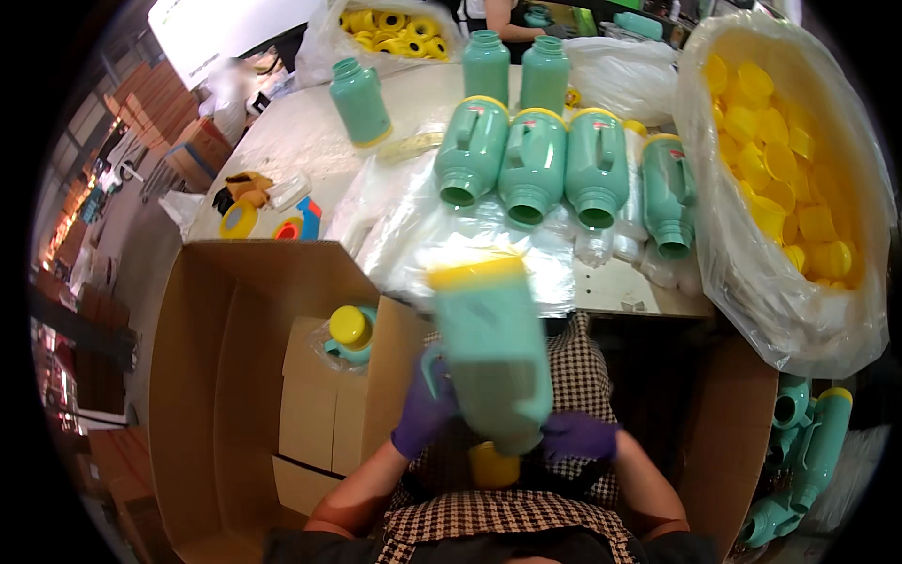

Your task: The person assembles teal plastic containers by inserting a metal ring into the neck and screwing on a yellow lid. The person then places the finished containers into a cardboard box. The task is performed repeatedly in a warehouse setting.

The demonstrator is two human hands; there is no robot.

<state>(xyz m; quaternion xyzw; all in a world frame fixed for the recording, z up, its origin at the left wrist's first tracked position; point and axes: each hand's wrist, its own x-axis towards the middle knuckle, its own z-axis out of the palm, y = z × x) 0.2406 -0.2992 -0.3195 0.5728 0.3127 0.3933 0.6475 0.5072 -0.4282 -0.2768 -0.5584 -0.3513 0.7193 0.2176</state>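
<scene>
A green thermos jug (pixel 495 348) with a yellow base ring hangs upside down in front of me, blurred by motion. My left hand (pixel 429 411), in a purple glove, is closed at its handle side. By the jug's neck is my gloved right hand (pixel 578 437), its fingers pressed against it. Just below the neck shows a yellow cup-shaped cap (pixel 494 465); I cannot tell whether it is on the neck or apart. On the table ahead, several similar jugs (pixel 534 167) lie with open necks toward me, and others stand upright behind them.
An open cardboard box (pixel 211 376) at left holds a bagged jug with a yellow cap (pixel 350 326). At right, a plastic-lined container (pixel 700 188) is full of yellow caps. Yellow rings (pixel 395 38) fill a bag at the back. A tape dispenser (pixel 308 218) lies at the table's left.
</scene>
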